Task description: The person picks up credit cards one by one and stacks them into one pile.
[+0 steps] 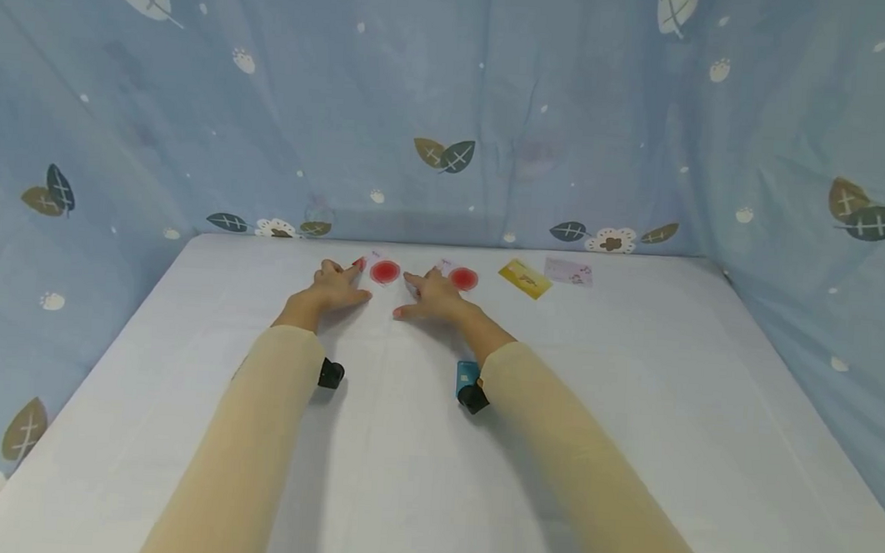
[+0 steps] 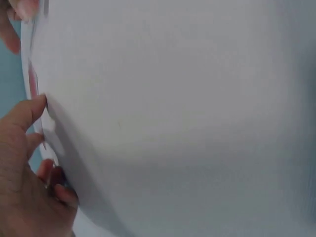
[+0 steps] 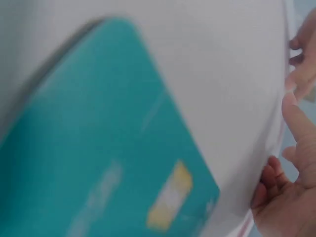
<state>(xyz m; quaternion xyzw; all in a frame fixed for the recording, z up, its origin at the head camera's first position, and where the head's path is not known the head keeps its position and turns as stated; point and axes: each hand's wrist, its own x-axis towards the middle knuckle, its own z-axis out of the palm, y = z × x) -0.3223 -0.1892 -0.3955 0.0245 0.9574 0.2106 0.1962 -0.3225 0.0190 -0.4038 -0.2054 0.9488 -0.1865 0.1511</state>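
Note:
In the head view my left hand (image 1: 334, 287) is at the far side of the table, fingers spread, its fingertips at the left end of a flat pale piece with a red disc (image 1: 385, 272). My right hand (image 1: 434, 296) reaches in from the other side, its index finger pointing toward that piece. Just beyond the right hand lies a second red disc (image 1: 463, 278), its pale part partly hidden by the fingers. Whether either hand lifts anything is too small to tell. A teal card (image 3: 113, 133) with a chip-like mark lies under my right wrist.
Right of the hands lie a yellow card (image 1: 525, 278) and a pale pink card (image 1: 569, 271). A white cloth covers the table (image 1: 630, 420). Behind it hangs a blue leaf-patterned curtain (image 1: 542, 90). Each wrist carries a small black camera (image 1: 330, 374).

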